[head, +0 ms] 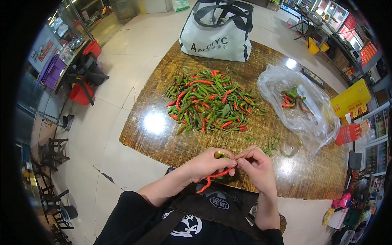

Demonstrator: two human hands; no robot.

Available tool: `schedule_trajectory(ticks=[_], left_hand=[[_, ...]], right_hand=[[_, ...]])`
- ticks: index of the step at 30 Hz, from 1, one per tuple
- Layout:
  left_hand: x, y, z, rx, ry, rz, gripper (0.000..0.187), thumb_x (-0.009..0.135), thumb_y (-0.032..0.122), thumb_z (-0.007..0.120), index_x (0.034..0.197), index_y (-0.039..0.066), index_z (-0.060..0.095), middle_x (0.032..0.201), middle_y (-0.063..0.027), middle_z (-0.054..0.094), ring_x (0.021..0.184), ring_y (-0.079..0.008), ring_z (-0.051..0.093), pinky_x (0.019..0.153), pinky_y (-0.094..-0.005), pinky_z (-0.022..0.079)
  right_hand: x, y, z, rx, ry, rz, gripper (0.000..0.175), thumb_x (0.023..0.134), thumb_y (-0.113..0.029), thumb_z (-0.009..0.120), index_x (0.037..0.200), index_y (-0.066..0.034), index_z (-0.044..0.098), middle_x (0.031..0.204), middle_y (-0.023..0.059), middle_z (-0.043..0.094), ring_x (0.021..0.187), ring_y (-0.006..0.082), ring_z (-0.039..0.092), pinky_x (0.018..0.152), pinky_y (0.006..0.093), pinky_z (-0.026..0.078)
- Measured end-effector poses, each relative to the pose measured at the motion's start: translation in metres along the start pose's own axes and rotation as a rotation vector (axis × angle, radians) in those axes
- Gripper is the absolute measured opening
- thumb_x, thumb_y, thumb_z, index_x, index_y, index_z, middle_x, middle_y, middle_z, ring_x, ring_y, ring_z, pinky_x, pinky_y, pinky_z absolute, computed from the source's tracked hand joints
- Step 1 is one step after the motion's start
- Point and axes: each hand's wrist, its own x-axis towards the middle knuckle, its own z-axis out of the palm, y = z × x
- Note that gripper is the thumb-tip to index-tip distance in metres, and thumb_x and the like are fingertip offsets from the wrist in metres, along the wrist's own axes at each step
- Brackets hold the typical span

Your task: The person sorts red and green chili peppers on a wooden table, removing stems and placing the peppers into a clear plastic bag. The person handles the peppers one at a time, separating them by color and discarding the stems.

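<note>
Between the fingers of my left hand (211, 163) is a long red chili pepper (211, 179), its curled tip hanging towards my apron. Green peppers (221, 155) are tucked in the same palm. My right hand (257, 167) pinches a thin stem (248, 152) at the upper end of the red chili, and its fingertips meet those of the left. Just beyond both hands lies a heap of red and green chili peppers (211, 101) on the wooden table (153, 134). Several loose green stems (271, 146) lie by my right hand.
A clear plastic bag (309, 128) with a few chilies (289, 97) spreads over the table's right side. At the far edge stands a white tote bag (214, 43) with black handles. A yellow box (350, 98) and a red container of sticks (349, 134) stand at the right edge.
</note>
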Motion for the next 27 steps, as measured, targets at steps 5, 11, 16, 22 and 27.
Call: schedule_trajectory(ticks=[5,11,16,22,27], left_hand=[[0.000,-0.005,0.007,0.030,0.096,-0.001,0.015,0.093,0.016,0.062,0.096,0.003,0.069,0.078,-0.0013,0.067,0.059,-0.0036,0.051,0.052,-0.0210,0.038],[0.003,-0.014,0.019,-0.066,0.085,0.085,0.015,0.095,0.016,0.062,0.098,0.003,0.068,0.078,-0.0019,0.067,0.064,-0.0048,0.054,0.056,-0.0205,0.041],[0.010,-0.025,0.007,-0.173,-0.085,0.135,0.016,0.097,0.017,0.063,0.098,0.002,0.067,0.079,-0.0035,0.066,0.067,-0.0071,0.056,0.060,-0.0209,0.042],[0.012,-0.026,-0.010,-0.238,-0.196,0.008,0.020,0.098,0.019,0.061,0.100,0.000,0.067,0.079,-0.0044,0.064,0.067,-0.0086,0.057,0.059,-0.0218,0.044],[0.008,-0.016,-0.007,-0.133,-0.117,-0.023,0.022,0.097,0.021,0.061,0.101,0.000,0.068,0.079,-0.0024,0.064,0.066,-0.0068,0.056,0.059,-0.0210,0.043]], right_hand=[[-0.012,-0.005,0.013,-0.529,0.127,-0.248,0.009,0.087,0.003,0.071,0.091,0.0025,0.063,0.094,0.0121,0.060,0.077,0.0170,0.060,0.066,0.0267,0.049],[-0.020,0.010,0.028,0.356,0.272,0.024,0.004,0.097,-0.001,0.061,0.097,0.0002,0.056,0.093,0.0068,0.059,0.077,0.0142,0.058,0.067,0.0260,0.049],[-0.018,0.014,0.014,0.776,0.078,0.247,0.004,0.099,-0.008,0.059,0.098,-0.0043,0.057,0.092,0.0038,0.059,0.081,0.0114,0.055,0.078,0.0255,0.044],[-0.017,0.020,0.009,0.742,0.077,0.350,0.007,0.098,-0.009,0.063,0.097,-0.0028,0.060,0.090,0.0020,0.059,0.078,0.0096,0.053,0.073,0.0247,0.044],[-0.007,0.014,-0.003,-0.123,0.351,0.202,0.013,0.093,-0.009,0.071,0.090,0.0006,0.063,0.082,0.0018,0.057,0.072,0.0096,0.053,0.065,0.0269,0.045]])
